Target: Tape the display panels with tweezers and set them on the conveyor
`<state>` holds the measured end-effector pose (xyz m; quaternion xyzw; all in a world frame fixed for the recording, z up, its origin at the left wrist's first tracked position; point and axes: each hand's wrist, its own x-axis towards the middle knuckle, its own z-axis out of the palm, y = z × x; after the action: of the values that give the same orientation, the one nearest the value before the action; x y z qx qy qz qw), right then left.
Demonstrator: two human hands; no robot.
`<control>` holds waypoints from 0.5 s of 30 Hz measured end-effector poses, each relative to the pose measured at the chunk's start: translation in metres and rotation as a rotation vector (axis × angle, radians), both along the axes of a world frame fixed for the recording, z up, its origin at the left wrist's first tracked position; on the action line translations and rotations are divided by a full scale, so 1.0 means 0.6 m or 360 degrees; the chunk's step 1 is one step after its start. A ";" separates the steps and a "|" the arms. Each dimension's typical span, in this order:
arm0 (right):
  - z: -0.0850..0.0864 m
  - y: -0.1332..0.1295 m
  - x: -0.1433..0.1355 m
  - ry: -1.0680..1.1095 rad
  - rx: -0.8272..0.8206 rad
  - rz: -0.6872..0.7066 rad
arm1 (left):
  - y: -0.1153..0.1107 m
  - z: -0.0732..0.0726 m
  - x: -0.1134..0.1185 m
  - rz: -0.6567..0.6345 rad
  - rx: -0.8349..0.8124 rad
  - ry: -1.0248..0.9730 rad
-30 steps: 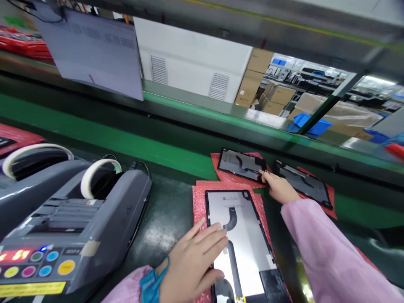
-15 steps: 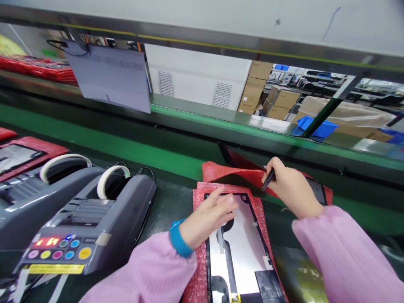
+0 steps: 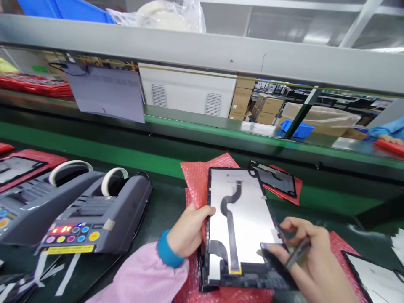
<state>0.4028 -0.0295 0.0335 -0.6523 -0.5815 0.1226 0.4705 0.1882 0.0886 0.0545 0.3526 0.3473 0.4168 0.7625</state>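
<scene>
A flat panel (image 3: 249, 214) with a silvery back, black edges and a dark ribbon strip is held tilted over red bubble wrap (image 3: 194, 176). My left hand (image 3: 191, 227) grips its left edge together with some of the wrap, thumb on top. At the lower right, my right hand (image 3: 311, 252) holds a dark pen-like tool (image 3: 297, 252) between its fingers, with the thumb over the panel's dark corner. Part of another panel shows beneath the held one.
Two grey tape dispensers (image 3: 104, 214) stand at the left. More panels on red wrap lie at far left, behind (image 3: 277, 179) and at right (image 3: 375, 277). A metal shelf beam (image 3: 189, 50) crosses above. A person's hand (image 3: 391, 139) shows at far right.
My left hand has closed on a panel and wrap. My right hand has come down and nearer, still with the tool. The view has tilted up, bringing a panel at right into sight.
</scene>
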 end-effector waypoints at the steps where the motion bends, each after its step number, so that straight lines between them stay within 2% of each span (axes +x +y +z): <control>1: -0.015 0.006 0.002 0.0176 -0.0040 -0.0066 | -0.007 -0.002 -0.010 -0.0016 0.0001 0.0035; 2: -0.032 0.013 0.002 0.0380 -0.0095 -0.0054 | -0.012 -0.006 -0.018 -0.0037 0.0004 0.0075; 5: -0.084 0.034 -0.007 0.0974 -0.0255 0.0192 | -0.010 -0.029 -0.035 -0.0125 0.0036 0.0229; 7: -0.098 0.039 -0.008 0.1192 -0.0292 0.0229 | 0.007 -0.047 -0.046 -0.0165 0.0086 0.0387; 9: -0.090 0.036 -0.004 0.1281 -0.0273 0.0172 | 0.031 -0.062 -0.059 -0.0146 0.0163 0.0579; 11: -0.069 0.031 0.001 0.1288 -0.0220 0.0097 | 0.053 -0.070 -0.071 -0.0094 0.0251 0.0748; 13: -0.051 0.031 0.002 0.1242 -0.0181 0.0101 | 0.069 -0.074 -0.078 -0.0061 0.0328 0.0858; 15: -0.046 0.039 -0.003 0.1184 -0.0140 0.0168 | 0.078 -0.076 -0.080 -0.0042 0.0379 0.0923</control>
<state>0.4009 -0.0063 0.0061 -0.5520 -0.3978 0.4000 0.6140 0.1401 0.1353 0.0091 0.5479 0.4945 0.3266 0.5904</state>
